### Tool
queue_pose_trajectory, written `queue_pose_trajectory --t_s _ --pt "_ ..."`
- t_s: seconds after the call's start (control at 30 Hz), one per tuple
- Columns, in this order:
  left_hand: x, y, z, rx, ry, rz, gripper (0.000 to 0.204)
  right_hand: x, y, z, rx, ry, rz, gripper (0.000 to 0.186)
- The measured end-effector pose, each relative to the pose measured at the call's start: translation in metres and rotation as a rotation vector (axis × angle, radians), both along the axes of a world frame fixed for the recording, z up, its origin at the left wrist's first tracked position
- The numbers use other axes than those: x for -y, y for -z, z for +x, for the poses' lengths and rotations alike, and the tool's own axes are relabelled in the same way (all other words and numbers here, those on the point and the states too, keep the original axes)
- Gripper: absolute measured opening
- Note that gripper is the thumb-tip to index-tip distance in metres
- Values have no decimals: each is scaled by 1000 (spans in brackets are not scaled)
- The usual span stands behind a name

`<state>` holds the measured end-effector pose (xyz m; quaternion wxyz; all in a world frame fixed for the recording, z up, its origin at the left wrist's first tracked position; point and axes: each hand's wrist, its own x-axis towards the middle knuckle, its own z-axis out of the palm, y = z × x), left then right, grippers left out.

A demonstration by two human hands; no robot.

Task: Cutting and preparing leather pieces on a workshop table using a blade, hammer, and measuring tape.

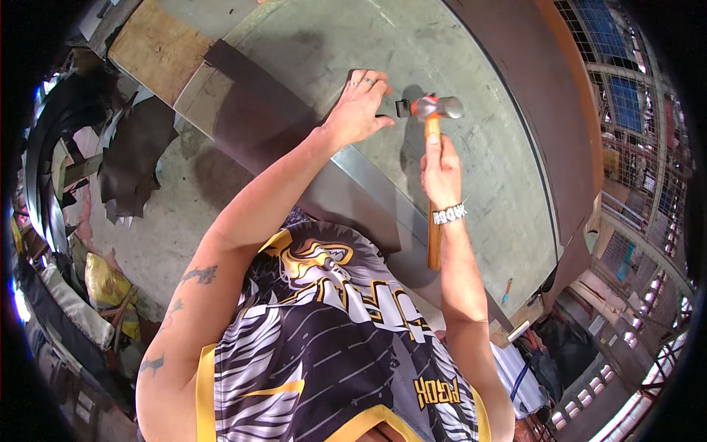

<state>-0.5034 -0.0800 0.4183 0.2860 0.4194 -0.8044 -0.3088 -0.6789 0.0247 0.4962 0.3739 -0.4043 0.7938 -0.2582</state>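
My right hand (pixel 442 171) is closed around the wooden handle of a hammer (pixel 433 127). Its silver and red head is over the grey-green worktable (pixel 486 169), with the handle's end reaching back past my wrist. A small black piece shows at the left of the head; whether it belongs to the hammer I cannot tell. To the left of it, my left hand (pixel 358 107) is at the tabletop, palm down, with its thumb apart from the bent fingers and nothing seen in it. Beneath my left forearm runs a long dark brown sheet (pixel 254 92), with a grey metal strip (pixel 379 180) along its edge.
A large dark brown sheet (pixel 534 81) curves along the table's right side, beside wire mesh (pixel 626 88). Dark leather-like scraps (pixel 136 158) hang at the left, above a yellow bundle (pixel 107 283). A thin pen-like tool (pixel 507 290) is near the right table edge.
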Motion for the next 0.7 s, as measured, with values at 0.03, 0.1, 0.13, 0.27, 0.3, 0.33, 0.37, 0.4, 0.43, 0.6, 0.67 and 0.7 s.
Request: queue_pose_trajectory --t_s 0.03,0.1,0.13,0.27,0.3,0.33,0.37,0.4,0.43,0.6,0.67,0.7 --pt "1 -1 0 -1 1 14 56 2 -10 3 -17 -1 -66 39" --pt "3 -3 1 -3 5 29 57 7 -5 5 -109 -43 -192 38" --pt "3 -4 0 -8 9 15 57 7 -2 7 -205 -80 -315 37" --pt "3 -3 -8 4 9 7 56 10 40 -12 -276 -207 -175 42" --pt "7 -2 -3 10 -2 1 56 19 32 -11 -165 -150 -74 43" --pt "6 -4 0 4 -4 5 56 24 14 -7 -53 -94 38 45" --pt "4 -5 3 -1 -6 8 56 23 -2 2 17 -39 -33 45" --pt "5 -5 4 -1 -9 8 56 21 -5 7 18 -42 -33 45" --pt "7 -6 4 -14 -6 -22 56 18 -7 11 -14 -26 -154 44" --pt "6 -4 -9 -15 28 -13 56 16 44 -22 -151 -163 -56 38" --pt "5 2 5 26 5 -8 56 27 4 0 -31 -99 -13 39" --pt "5 0 2 24 12 -15 56 30 -14 5 66 -21 33 40"
